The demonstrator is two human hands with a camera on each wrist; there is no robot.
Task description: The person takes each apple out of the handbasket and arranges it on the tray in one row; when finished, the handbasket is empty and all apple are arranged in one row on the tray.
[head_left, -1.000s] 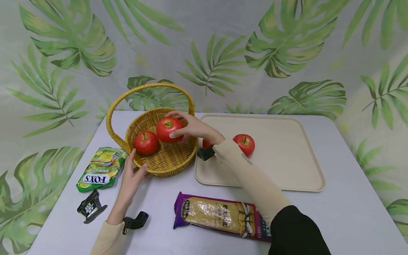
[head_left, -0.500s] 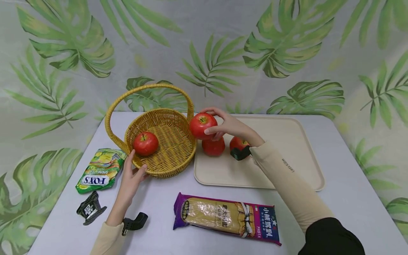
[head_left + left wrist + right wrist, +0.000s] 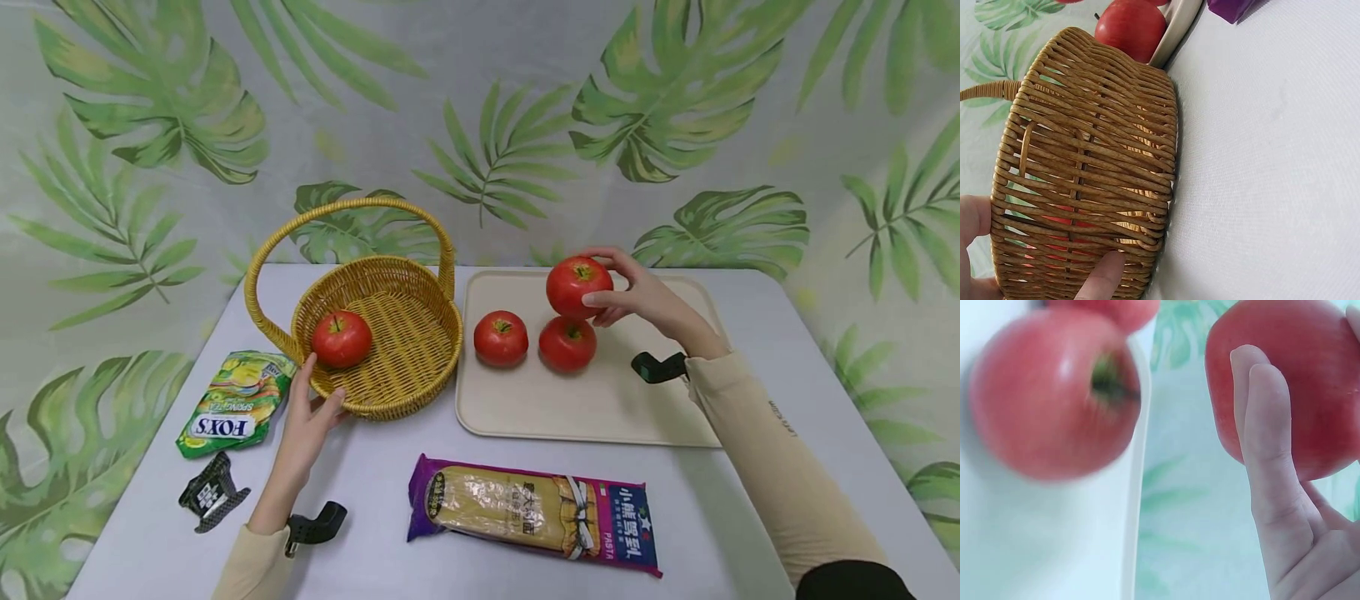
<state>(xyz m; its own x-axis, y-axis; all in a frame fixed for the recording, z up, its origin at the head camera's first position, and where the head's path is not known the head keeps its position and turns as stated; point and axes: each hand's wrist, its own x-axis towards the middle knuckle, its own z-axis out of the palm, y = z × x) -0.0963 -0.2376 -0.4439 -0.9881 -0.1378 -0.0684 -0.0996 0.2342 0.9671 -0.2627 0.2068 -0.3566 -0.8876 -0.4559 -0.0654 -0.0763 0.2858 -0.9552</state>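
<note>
My right hand (image 3: pixel 637 292) holds a red apple (image 3: pixel 573 287) above the beige tray (image 3: pixel 652 421), its fingers and thumb around the fruit's sides. Two more red apples lie on that tray: one apple (image 3: pixel 568 343) overlaps the held one from below in the head view, and another apple (image 3: pixel 501 339) is left of it. The golden wicker basket (image 3: pixel 405 358) contains one apple (image 3: pixel 342 339) on its left side. At the basket's near-left rim, my left hand (image 3: pixel 307 421) grips it, thumb (image 3: pixel 1105 274) against the woven outer wall and fingers at the rim.
Left of the basket lie a green tea packet (image 3: pixel 238 404) and a small black packet (image 3: pixel 213 492). A purple pasta pack (image 3: pixel 532 515) lies in front of the tray. The tall basket handle (image 3: pixel 348 202) arches up; a leaf-print cloth (image 3: pixel 495 50) hangs behind the table.
My right hand has carried the apple from inside the basket rightward over the tray. The two tray apples now show fully or nearly so. My left hand stays at the basket.
</note>
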